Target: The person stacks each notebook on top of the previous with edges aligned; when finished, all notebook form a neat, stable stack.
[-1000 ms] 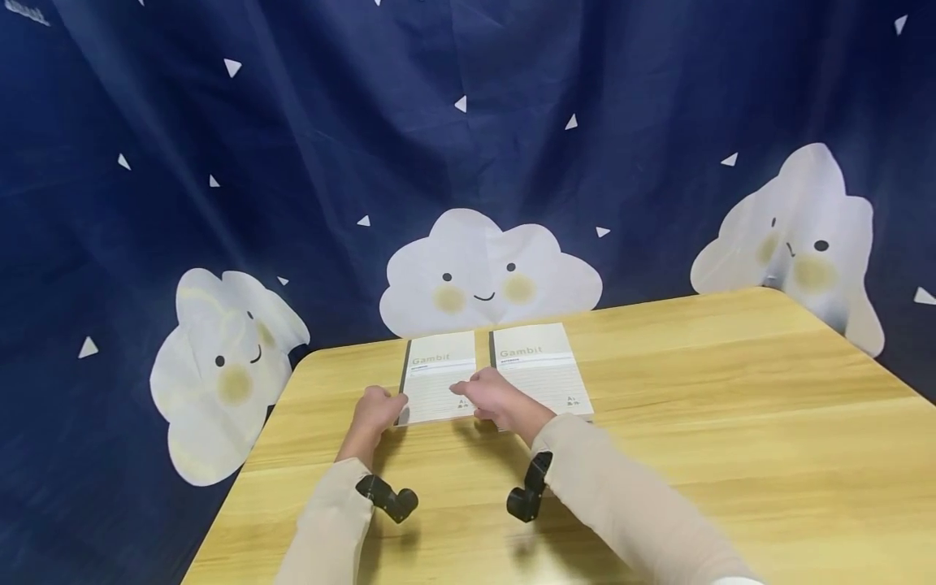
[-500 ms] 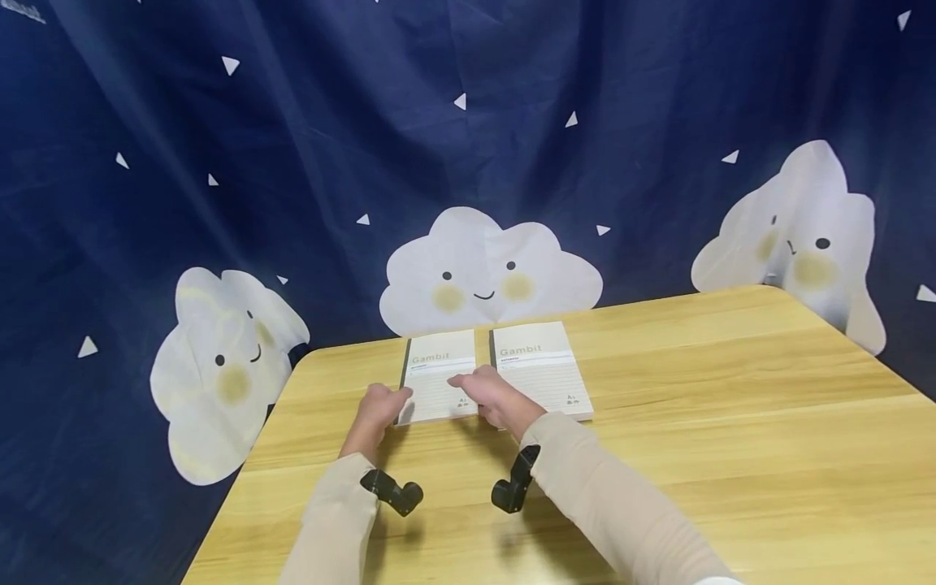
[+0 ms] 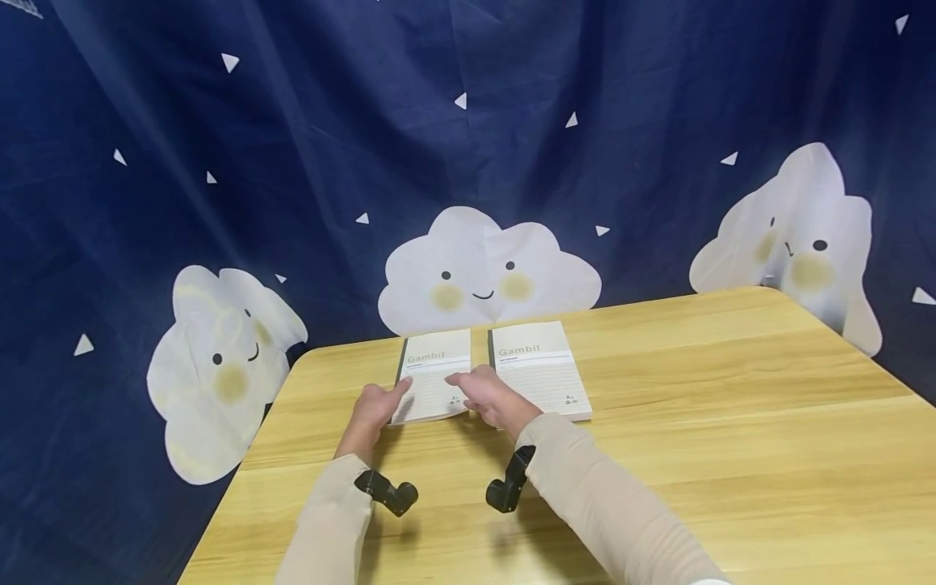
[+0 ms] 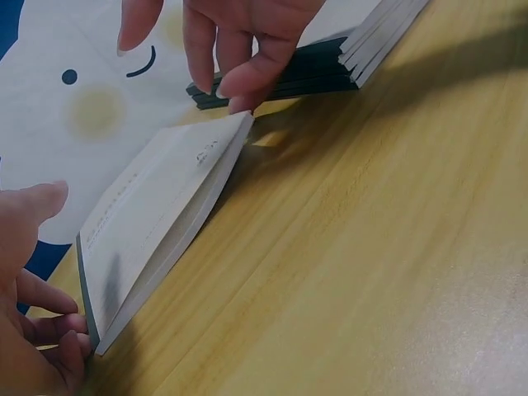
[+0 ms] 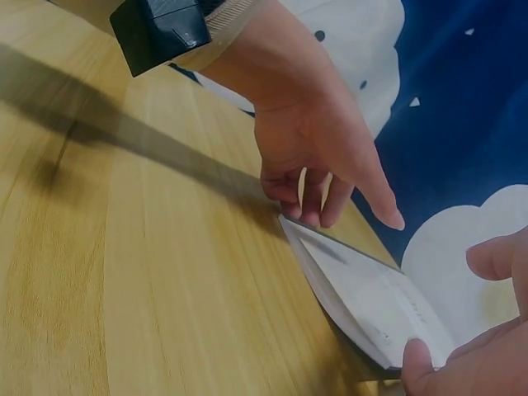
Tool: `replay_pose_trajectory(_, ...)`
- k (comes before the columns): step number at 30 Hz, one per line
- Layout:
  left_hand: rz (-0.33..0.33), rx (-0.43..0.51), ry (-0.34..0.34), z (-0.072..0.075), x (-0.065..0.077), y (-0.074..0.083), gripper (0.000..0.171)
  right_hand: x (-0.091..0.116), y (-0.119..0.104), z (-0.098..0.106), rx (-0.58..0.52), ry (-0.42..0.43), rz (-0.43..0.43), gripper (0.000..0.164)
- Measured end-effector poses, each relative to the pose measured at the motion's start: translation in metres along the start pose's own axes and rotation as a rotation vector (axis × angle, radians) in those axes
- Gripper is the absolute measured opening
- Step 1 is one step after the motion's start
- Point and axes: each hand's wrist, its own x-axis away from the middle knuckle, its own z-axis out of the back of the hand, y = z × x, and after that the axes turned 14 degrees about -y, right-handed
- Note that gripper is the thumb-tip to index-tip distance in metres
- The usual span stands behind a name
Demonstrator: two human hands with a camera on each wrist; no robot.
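A thin cream notebook (image 3: 431, 390) marked "Gambit", with a dark spine, lies between the two hands near the table's far edge. My left hand (image 3: 371, 408) has its fingers curled against the spine side, its thumb raised over the cover. At the opposite side, the curled fingers of my right hand (image 3: 496, 398) meet the notebook's near corner, thumb pointing out above it. In the left wrist view the notebook (image 4: 157, 206) bows along its near edge, that corner raised over a shadow. A stack of similar notebooks (image 3: 541, 366) sits just right, partly behind the right hand.
The wooden table (image 3: 717, 422) extends widely to the right and toward the body. Behind it hangs a dark blue curtain (image 3: 329, 122) with smiling clouds. Each sleeved wrist carries a small black camera, such as the left one (image 3: 387, 491).
The left notebook has shifted slightly left and its near edge now bows. The left thumb has moved up over the cover, and the right hand has shifted slightly left. The stack stays put.
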Motion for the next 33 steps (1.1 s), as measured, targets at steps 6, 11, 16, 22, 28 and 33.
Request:
replay_pose_trajectory(6,0.009,0.011,-0.009,0.002,0.000,-0.001,0.075,-0.003,0.000,0.000,-0.015,0.008,0.008,0.068)
replay_pose_trajectory(11,0.027,0.016,-0.014,0.002,-0.002,-0.002,0.063,-0.004,0.002,0.000,-0.026,0.015,0.030,0.062)
replay_pose_trajectory(16,0.033,0.039,-0.018,0.000,-0.006,-0.004,0.051,-0.004,0.004,-0.001,0.016,0.036,0.054,0.032)
replay_pose_trajectory(22,0.031,0.074,-0.021,-0.002,-0.009,-0.006,0.052,-0.007,0.009,0.001,0.127,0.050,0.048,0.037)
replay_pose_trajectory(28,0.044,0.103,-0.020,-0.004,-0.009,-0.006,0.062,-0.009,0.015,0.003,0.119,0.015,0.065,0.031)
replay_pose_trajectory(33,0.031,0.122,-0.020,-0.004,-0.006,-0.006,0.064,-0.012,0.018,0.004,0.069,0.023,0.080,0.027)
